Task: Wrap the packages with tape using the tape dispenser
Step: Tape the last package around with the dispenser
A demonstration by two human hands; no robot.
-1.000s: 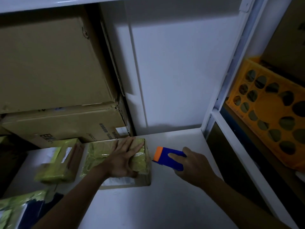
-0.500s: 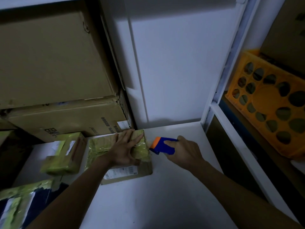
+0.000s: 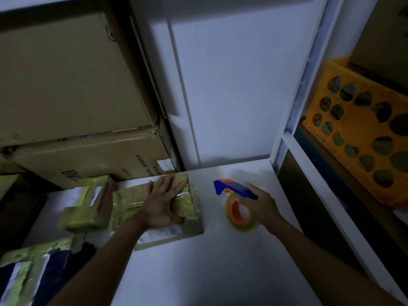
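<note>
A cardboard package [image 3: 167, 230] banded with yellowish tape lies on the white shelf [image 3: 198, 272]. My left hand [image 3: 163, 204] presses flat on its top, fingers spread and pointing toward the wall. To the right, clear of the package, my right hand [image 3: 260, 206] grips a blue and orange tape dispenser [image 3: 234, 187]. Its roll of clear tape [image 3: 239, 215] on an orange core hangs below the hand, just above the shelf.
A smaller taped package [image 3: 86, 206] lies left of the main one, and another taped parcel [image 3: 28, 270] sits at the lower left. Large cardboard boxes [image 3: 66, 85] are stacked at the back left. An orange crate [image 3: 362, 138] stands right, past a white upright [image 3: 293, 107].
My right hand has pulled the dispenser away from the package's right edge, toward the right, and turned it so the tape roll shows. My left hand stays on the package.
</note>
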